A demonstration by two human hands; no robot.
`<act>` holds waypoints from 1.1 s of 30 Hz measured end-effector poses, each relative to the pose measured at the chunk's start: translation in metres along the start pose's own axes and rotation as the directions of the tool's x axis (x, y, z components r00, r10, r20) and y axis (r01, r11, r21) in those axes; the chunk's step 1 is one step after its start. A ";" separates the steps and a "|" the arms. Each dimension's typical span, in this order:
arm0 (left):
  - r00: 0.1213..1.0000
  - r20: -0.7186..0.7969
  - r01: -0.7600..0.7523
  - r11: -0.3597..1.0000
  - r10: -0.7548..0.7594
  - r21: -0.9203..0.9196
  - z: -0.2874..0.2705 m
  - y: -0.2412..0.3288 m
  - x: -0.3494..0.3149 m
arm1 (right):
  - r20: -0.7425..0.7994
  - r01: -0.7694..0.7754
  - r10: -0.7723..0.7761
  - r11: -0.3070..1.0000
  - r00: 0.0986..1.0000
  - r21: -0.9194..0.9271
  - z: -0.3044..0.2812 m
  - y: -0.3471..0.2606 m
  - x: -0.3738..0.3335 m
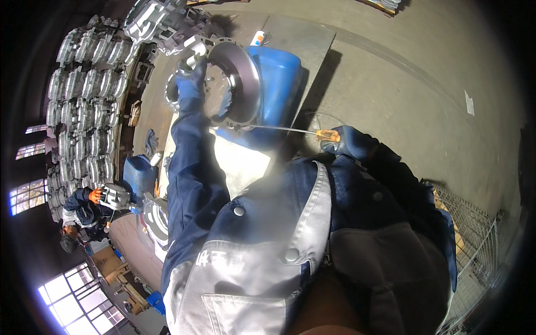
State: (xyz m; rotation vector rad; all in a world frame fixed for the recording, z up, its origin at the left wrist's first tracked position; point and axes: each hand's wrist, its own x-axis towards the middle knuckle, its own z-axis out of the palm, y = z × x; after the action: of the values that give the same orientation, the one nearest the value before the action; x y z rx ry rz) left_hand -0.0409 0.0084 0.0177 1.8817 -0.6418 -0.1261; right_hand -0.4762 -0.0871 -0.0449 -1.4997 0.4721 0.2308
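Note:
My left hand [191, 79], in a blue work glove, grips the upper left side of a large ring-shaped metal housing [248, 84]. The housing stands tilted on the workbench, its wide round opening showing and a light tube-like part near my fingers. In my gloved right hand [350, 143] is a screwdriver [328, 135] with an orange-yellow handle. Its long thin shaft points left, and the tip is at the housing's lower rim; whether it touches cannot be made out. Behind the housing, to its right, stands a blue plastic jerrycan [278, 84].
More metal castings [153, 22] lie at the bench's far end, and stacked rows [89, 84] fill the left. A white bottle [258, 38] stands beyond the jerrycan. At the left, a co-worker in orange gloves [96, 195] handles a casting. A wire mesh cage [472, 245] is at lower right.

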 end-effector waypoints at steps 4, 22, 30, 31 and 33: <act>0.999 0.038 -0.006 0.997 0.009 -0.074 0.000 0.007 -0.001 | 0.043 0.172 -0.180 0.974 0.983 0.147 -0.001 -0.031 -0.018; 0.997 0.039 -0.071 0.997 0.070 0.005 0.002 -0.010 0.007 | 0.041 0.185 -0.181 0.973 0.983 -0.135 -0.006 0.020 -0.003; 0.985 0.106 -0.083 0.918 0.134 -0.388 -0.009 -0.027 0.006 | -0.217 0.160 -0.128 0.978 0.968 0.135 0.012 -0.089 -0.004; 0.977 0.098 -0.132 0.899 0.188 -0.417 -0.008 -0.024 0.005 | -0.232 0.122 -0.105 0.991 0.967 0.062 0.013 -0.099 -0.008; 0.977 0.108 -0.104 0.850 0.185 -0.517 -0.006 -0.020 0.001 | -0.175 0.191 -0.193 0.981 0.965 -0.028 0.014 -0.109 -0.012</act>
State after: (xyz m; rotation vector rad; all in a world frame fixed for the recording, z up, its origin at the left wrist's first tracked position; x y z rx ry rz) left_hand -0.0304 0.0186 0.0021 1.3126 -0.7691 -0.3153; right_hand -0.4378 -0.0797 0.0586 -1.5730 0.4640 -0.0532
